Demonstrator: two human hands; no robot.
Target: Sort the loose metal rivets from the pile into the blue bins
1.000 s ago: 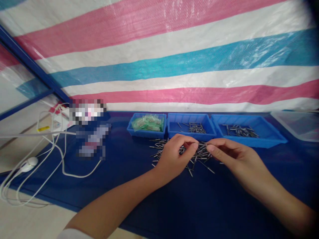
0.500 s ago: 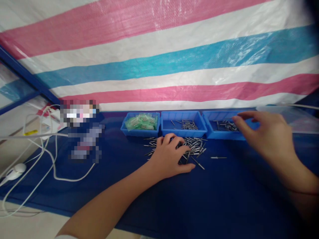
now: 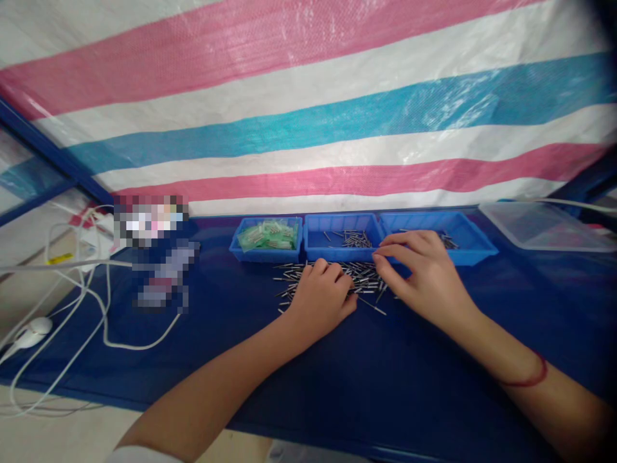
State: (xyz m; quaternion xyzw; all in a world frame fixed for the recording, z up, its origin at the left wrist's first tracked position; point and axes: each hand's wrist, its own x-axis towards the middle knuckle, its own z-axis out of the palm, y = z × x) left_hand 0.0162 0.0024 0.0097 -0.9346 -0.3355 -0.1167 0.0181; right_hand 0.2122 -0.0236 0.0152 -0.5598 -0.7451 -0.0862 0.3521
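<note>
A loose pile of metal blind rivets lies on the blue table in front of the bins. My left hand rests on the pile's left half, fingers curled down and thumb drawn in near the index finger. What its fingertips hold, if anything, is hidden. Over the right side of the pile, my right hand hovers with its fingers stretched to the left. Its thumb and index tips are close to each other, and no rivet shows there. Behind it, the right blue bin holds some rivets, partly covered by the hand.
The middle blue bin contains rivets, and the left blue bin holds green-and-clear packets. A translucent plastic lid lies at the right. White cables and a white mouse-like device occupy the left side. A striped sheet hangs behind.
My right hand has moved left from the right bin to the pile. My left hand's fingers have drawn together. The single rivet right of the pile is now hidden behind my right hand.
</note>
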